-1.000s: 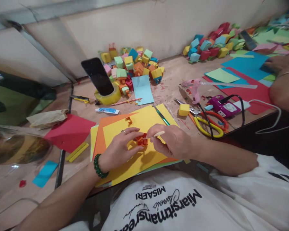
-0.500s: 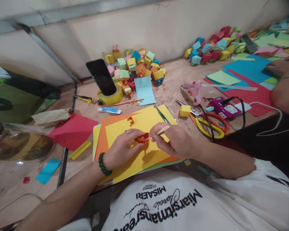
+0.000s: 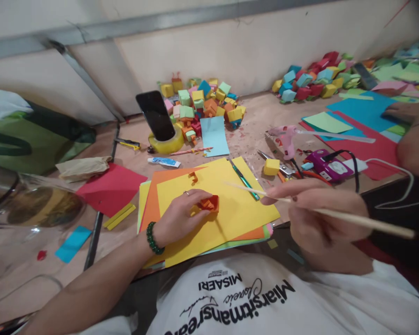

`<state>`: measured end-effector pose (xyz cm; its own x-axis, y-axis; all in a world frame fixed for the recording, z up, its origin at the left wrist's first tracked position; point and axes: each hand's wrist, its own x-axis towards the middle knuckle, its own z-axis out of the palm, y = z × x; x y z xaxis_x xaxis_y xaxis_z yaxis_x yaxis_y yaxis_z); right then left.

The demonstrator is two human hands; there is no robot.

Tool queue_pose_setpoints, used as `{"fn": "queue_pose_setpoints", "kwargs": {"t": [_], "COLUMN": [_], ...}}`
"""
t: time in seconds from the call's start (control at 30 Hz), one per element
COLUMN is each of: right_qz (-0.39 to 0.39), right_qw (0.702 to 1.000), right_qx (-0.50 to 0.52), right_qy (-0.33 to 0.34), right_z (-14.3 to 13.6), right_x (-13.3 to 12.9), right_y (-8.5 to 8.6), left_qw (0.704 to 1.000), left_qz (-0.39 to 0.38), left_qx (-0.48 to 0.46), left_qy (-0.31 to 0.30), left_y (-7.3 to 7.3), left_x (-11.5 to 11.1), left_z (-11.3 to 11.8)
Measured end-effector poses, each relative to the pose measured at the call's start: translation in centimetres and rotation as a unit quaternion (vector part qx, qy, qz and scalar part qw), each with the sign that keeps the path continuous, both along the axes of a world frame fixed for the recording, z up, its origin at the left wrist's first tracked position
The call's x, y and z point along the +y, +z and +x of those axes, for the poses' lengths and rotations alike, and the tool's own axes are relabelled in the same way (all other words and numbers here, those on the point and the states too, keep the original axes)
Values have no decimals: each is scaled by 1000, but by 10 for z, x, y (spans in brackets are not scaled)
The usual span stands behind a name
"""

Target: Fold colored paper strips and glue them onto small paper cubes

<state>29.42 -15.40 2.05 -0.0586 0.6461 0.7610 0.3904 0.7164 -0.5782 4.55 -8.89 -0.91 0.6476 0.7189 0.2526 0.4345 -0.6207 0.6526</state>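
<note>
My left hand (image 3: 186,213), with a ring and a green bead bracelet, grips a small orange-red folded paper piece (image 3: 212,204) between thumb and fingers. That piece rests on a yellow sheet (image 3: 195,237) atop stacked coloured paper. Raised to the right of the stack, my right hand (image 3: 314,214) pinches a thin pale wooden stick (image 3: 363,220), its narrow tip pointing left. A small curled orange strip (image 3: 193,177) lies on the yellow sheet, and a green pen-like tool (image 3: 244,179) lies at its right side.
Behind are a phone (image 3: 156,115) on a yellow tape roll (image 3: 165,141) and a heap of paper cubes (image 3: 199,100). At right sit scissors (image 3: 282,167), a yellow cube (image 3: 271,167), a pink glue gun (image 3: 284,139), a purple power adapter (image 3: 326,165) and another person's hand (image 3: 401,111).
My right hand has moved right and up toward the camera with the stick, away from the orange-red piece. My left hand still holds that piece. The view has shifted slightly.
</note>
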Motion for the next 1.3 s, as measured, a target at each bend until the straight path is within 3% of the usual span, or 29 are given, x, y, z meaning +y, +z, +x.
{"fn": "queue_pose_setpoints", "kwargs": {"t": [0.1,0.23,0.3,0.4,0.5,0.63,0.77,0.83,0.87,0.93,1.0,1.07,1.2,1.3], "right_qz": [102,50,18,33,15,-99,-258,-310,-328,-355,-376,-390,-419,-445], "right_qw": [986,959,953,968,978,982,964,937,920,883,846,810,759,739], "right_qx": [-115,-274,-295,-239,-206,-162,19,139,192,280,350,404,439,432], "right_qy": [-57,-57,-73,-74,-19,20,61,82,97,124,144,171,234,264], "right_z": [-6,-12,-13,-23,-45,-68,-65,-60,-59,-59,-60,-62,-63,-60], "right_x": [7,26,29,25,21,29,41,45,46,48,47,43,28,19], "right_y": [-11,-39,-39,-19,-3,-14,-29,-29,-28,-25,-23,-22,-21,-23], "left_qw": [999,996,995,993,991,990,983,975,976,973,925,846,706,657], "left_qz": [-15,-23,-12,34,85,100,104,70,17,-154,-352,-476,-546,-547], "left_qx": [-17,-18,-8,4,14,21,-30,-76,-91,-109,-134,-228,-431,-494], "left_qy": [41,90,103,113,105,92,151,197,195,131,55,69,135,162], "left_y": [-4,-6,-6,-5,-6,0,24,35,37,35,27,18,13,18], "left_x": [1,5,5,1,-4,-7,-15,-23,-28,-38,-45,-49,-49,-47], "left_z": [-5,-9,-10,-8,-4,0,-3,-5,-5,-2,8,21,47,56]}}
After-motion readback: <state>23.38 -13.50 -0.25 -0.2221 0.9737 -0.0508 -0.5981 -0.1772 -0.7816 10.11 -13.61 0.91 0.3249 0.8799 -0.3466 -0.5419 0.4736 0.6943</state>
